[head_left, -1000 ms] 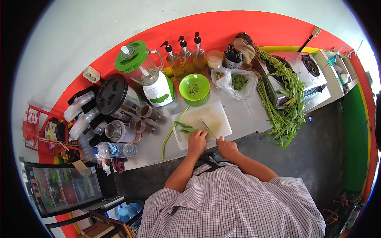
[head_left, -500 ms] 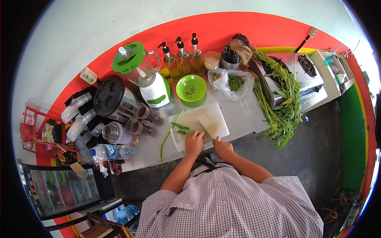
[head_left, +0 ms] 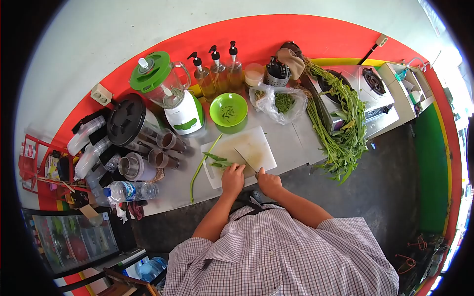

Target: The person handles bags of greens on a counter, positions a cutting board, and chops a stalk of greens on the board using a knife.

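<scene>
My right hand (head_left: 269, 183) is closed round the handle of a knife (head_left: 245, 159), whose blade slants up and left over the white cutting board (head_left: 265, 143). My left hand (head_left: 233, 179) rests at the board's near edge, fingers curled on the ends of some long green leaves (head_left: 217, 161), just left of the blade. A long green stem (head_left: 199, 170) lies along the left side of the board, partly on the counter. Beyond the board stands a green bowl (head_left: 228, 109) with a few cut green pieces inside.
A blender (head_left: 183, 113), pump bottles (head_left: 217, 74) and a plastic bag of chopped greens (head_left: 284, 102) stand behind. Long leafy stalks (head_left: 340, 143) drape over the stove (head_left: 382, 106) at right. Cups (head_left: 163, 159) and a water bottle (head_left: 131, 191) are at left.
The whole view has shifted slightly, so things appear a little further left. Both hands and the knife keep almost the same place at the board.
</scene>
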Action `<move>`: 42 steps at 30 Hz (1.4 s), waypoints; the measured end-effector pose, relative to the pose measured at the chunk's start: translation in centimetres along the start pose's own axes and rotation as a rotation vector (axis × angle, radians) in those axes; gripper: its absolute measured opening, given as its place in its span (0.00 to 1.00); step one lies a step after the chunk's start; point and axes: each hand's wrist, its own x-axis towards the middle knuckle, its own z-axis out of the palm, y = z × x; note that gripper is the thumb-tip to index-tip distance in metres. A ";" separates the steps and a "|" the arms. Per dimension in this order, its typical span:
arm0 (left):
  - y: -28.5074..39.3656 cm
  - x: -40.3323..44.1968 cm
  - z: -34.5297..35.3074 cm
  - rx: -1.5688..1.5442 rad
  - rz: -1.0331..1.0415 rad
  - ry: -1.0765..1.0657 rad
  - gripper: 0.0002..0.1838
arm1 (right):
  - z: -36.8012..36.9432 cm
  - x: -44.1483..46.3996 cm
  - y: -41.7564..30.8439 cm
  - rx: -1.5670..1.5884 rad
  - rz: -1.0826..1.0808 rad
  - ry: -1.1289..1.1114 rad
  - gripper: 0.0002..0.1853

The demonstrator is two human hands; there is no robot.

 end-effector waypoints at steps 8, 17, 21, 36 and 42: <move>-0.1 -0.1 0.1 0.013 -0.011 -0.001 0.15 | 0.2 -0.6 -0.4 0.062 0.035 -0.027 0.14; 0.0 0.1 0.2 -0.109 -0.127 -0.004 0.14 | 0.1 -0.4 -0.6 0.091 0.047 -0.061 0.15; -0.1 0.1 0.1 -0.158 -0.154 0.010 0.13 | -0.3 0.3 -0.2 0.071 -0.004 -0.067 0.16; -1.0 0.5 -0.2 -0.326 -0.204 -0.087 0.12 | -1.0 0.4 -0.1 0.054 -0.030 -0.063 0.15; -0.8 0.6 -0.4 -0.340 -0.227 -0.095 0.13 | -0.2 -0.1 -0.2 0.079 0.020 -0.084 0.15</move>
